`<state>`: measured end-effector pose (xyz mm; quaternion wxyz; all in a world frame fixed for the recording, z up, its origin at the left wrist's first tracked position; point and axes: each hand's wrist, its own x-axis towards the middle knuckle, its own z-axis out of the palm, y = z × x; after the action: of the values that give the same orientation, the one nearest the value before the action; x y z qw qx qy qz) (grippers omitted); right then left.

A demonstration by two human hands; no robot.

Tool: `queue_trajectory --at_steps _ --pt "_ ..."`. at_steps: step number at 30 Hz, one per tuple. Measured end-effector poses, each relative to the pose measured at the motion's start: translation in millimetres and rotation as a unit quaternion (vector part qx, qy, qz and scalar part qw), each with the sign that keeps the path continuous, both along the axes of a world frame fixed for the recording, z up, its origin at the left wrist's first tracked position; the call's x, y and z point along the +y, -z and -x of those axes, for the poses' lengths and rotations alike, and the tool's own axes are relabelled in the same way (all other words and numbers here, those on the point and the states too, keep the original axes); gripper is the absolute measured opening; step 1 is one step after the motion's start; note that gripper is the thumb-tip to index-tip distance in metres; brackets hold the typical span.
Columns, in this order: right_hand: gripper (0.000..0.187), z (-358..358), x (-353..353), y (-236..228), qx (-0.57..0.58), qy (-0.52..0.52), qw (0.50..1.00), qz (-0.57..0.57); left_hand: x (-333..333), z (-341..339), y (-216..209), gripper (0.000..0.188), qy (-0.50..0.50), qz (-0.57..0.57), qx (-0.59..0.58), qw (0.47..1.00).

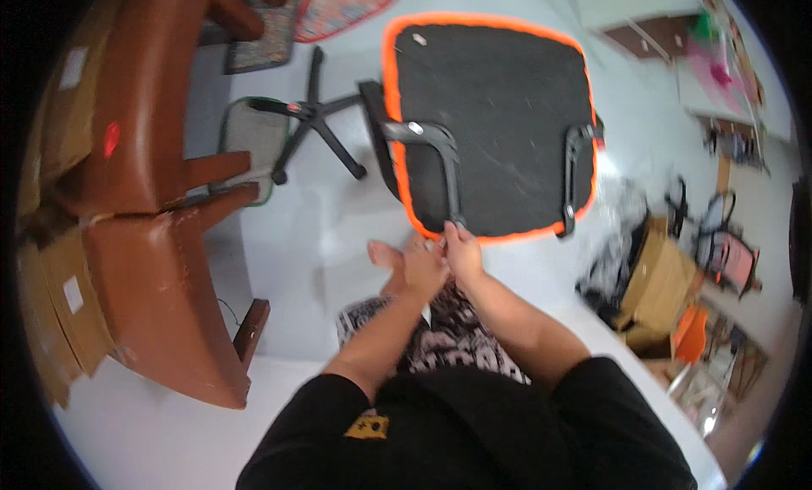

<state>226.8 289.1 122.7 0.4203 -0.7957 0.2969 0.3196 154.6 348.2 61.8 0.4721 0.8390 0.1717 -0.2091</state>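
Observation:
In front of me stands a black chair part (507, 109) with a bright orange rim, a broad padded panel with an armrest at each side. My right hand (463, 255) is closed at the near end of its left armrest (448, 164), by the panel's front edge. My left hand (425, 270) is right beside it, fingers pinched together by the same spot. Whatever small thing lies between its fingers is hidden. Left of the chair part, a black star-shaped chair base (313, 114) rests on the floor.
Brown leather furniture pieces (161, 304) with wooden legs stand at the left, cardboard (76, 287) against them. Mats (262, 46) lie at the far left. On the right are a cardboard box (660, 274), clear plastic wrap (622, 211) and an orange item (691, 333).

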Motion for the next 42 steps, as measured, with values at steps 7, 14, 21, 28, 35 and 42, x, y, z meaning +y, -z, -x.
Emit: queue_trajectory --at_steps 7,14,21,28,35,42 --pt "0.022 -24 -63 -28 -0.167 -0.290 0.941 0.047 79 -28 -15 0.024 0.073 0.061 -0.065 0.993" --pt "0.016 -34 -64 -29 -0.194 -0.349 0.912 0.093 101 -154 -55 0.044 0.191 -0.186 -0.269 0.926" --pt "0.010 -41 -112 -43 -0.209 -0.202 0.949 0.123 65 -245 -51 0.080 0.338 -0.271 -0.149 0.889" --pt "0.016 -53 -157 -50 -0.212 -0.238 0.925 0.206 18 -265 -57 0.083 0.388 -0.255 -0.130 0.876" --pt "0.016 -35 -158 -40 -0.138 -0.235 0.935 0.225 -2 -258 -47 0.088 0.428 -0.272 -0.113 0.854" --pt "0.013 -26 -159 -36 -0.165 -0.141 0.952 0.217 -6 -255 -41 0.093 0.450 -0.294 -0.102 0.837"
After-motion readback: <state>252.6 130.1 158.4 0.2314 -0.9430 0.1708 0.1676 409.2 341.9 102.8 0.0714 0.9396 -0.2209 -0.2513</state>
